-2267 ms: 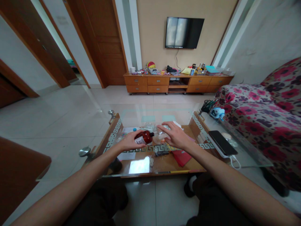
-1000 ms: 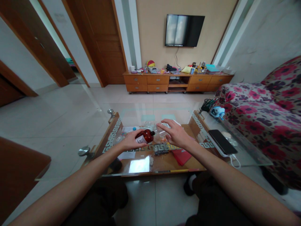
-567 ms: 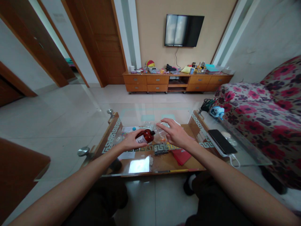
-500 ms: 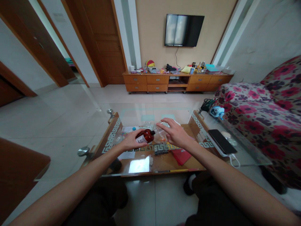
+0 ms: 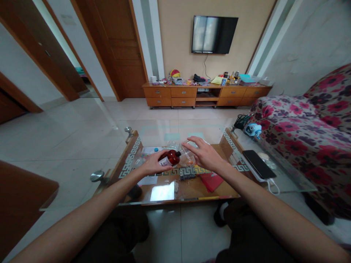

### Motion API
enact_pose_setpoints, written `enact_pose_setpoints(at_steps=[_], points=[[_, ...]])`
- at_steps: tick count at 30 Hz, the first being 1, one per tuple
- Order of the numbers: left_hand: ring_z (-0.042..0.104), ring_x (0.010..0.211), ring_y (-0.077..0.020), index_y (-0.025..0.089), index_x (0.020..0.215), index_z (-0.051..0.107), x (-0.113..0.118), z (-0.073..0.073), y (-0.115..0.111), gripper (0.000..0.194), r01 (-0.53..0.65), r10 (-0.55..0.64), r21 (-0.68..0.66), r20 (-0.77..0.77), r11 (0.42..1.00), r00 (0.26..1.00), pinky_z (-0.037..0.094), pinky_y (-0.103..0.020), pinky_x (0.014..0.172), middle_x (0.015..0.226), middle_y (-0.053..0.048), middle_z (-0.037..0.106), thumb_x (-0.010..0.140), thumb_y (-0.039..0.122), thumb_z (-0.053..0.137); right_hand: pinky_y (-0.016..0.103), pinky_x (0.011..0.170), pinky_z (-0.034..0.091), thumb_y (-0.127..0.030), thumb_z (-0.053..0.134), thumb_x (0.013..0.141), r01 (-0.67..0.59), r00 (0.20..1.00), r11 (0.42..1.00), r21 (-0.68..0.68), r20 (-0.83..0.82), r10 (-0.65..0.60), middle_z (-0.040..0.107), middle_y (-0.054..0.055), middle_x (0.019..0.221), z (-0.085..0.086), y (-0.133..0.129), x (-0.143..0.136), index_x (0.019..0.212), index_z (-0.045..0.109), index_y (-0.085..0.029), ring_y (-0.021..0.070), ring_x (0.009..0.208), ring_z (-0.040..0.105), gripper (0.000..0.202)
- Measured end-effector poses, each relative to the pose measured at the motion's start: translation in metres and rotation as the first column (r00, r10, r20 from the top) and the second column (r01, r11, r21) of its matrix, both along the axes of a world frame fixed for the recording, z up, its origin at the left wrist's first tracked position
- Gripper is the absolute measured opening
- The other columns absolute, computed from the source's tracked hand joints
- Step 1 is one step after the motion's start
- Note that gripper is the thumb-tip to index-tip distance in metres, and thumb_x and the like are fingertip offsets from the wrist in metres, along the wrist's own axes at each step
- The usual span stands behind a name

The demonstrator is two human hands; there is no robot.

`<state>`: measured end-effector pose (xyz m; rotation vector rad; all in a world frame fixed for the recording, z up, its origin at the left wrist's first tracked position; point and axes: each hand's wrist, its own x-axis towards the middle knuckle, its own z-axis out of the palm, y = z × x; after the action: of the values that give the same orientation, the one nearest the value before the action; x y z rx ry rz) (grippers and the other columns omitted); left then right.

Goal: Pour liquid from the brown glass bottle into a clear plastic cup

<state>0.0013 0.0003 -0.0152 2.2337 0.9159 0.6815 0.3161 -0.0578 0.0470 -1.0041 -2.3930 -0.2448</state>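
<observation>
My left hand (image 5: 155, 163) is wrapped round a brown bottle (image 5: 173, 157) with a white label. The bottle lies tilted on its side, its dark neck pointing right. My right hand (image 5: 204, 154) curves its thumb and fingers round a clear, see-through container (image 5: 188, 150), whose exact kind is hard to make out. The bottle's neck comes close to the container's left side; whether they touch I cannot tell. Something small and orange (image 5: 189, 162) shows low beside the container. Both hands are above the glass tabletop (image 5: 219, 137).
A phone (image 5: 259, 164) with a white cable lies at the right, near a blue and white toy-like object (image 5: 252, 129). Under the glass are a red sheet (image 5: 211, 181), papers and a blue-capped item (image 5: 156, 149). A flowered sofa (image 5: 301, 128) stands on the right.
</observation>
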Motion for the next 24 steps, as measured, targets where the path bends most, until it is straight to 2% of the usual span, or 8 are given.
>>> enact_pose_setpoints(at_steps=[5,9,15,24], points=[[0.068,0.122,-0.0318,0.022,0.139,0.058,0.002,-0.0006,-0.0011,0.072,0.025,-0.022,-0.051,0.057,0.998,0.998,0.052,-0.052,0.111,0.134,-0.012,0.07,0.077,0.047,0.086,0.056,0.118,0.048,0.003,0.06,0.081,0.006,1.0,1.0,0.008,0.005,-0.006,0.046,0.011,0.16,-0.0002,0.0007,0.0001,0.163,0.039,-0.033,0.032,0.149,0.043,0.092],[0.068,0.123,-0.0322,0.023,0.138,0.059,0.004,-0.0031,-0.0012,0.072,0.02,-0.013,-0.083,0.086,0.996,0.996,0.051,-0.053,0.112,0.136,-0.012,0.07,0.076,0.048,0.086,0.057,0.12,0.047,0.003,0.063,0.079,0.011,1.0,1.0,0.001,0.025,-0.011,0.044,0.01,0.162,0.0025,0.0005,0.0003,0.164,0.037,-0.033,0.0332,0.151,0.042,0.097],[0.067,0.125,-0.0347,0.022,0.138,0.061,0.0063,-0.0044,-0.0014,0.074,-0.02,0.025,-0.066,0.07,0.998,0.997,0.05,-0.054,0.113,0.139,-0.013,0.069,0.074,0.05,0.087,0.057,0.119,0.049,0.008,0.065,0.077,0.008,0.997,1.0,-0.012,0.078,-0.007,0.041,0.012,0.166,0.0062,-0.0002,0.002,0.165,0.034,-0.033,0.0351,0.153,0.041,0.102],[0.064,0.127,-0.0374,0.024,0.143,0.058,0.0033,-0.0001,-0.0005,0.079,0.028,-0.021,-0.104,0.067,0.994,0.998,0.049,-0.057,0.114,0.14,-0.013,0.068,0.076,0.054,0.086,0.057,0.116,0.051,0.009,0.067,0.074,0.01,0.998,1.0,-0.004,0.067,-0.01,0.043,0.013,0.165,0.0089,-0.0011,0.0018,0.162,0.039,-0.032,0.0348,0.151,0.043,0.101]])
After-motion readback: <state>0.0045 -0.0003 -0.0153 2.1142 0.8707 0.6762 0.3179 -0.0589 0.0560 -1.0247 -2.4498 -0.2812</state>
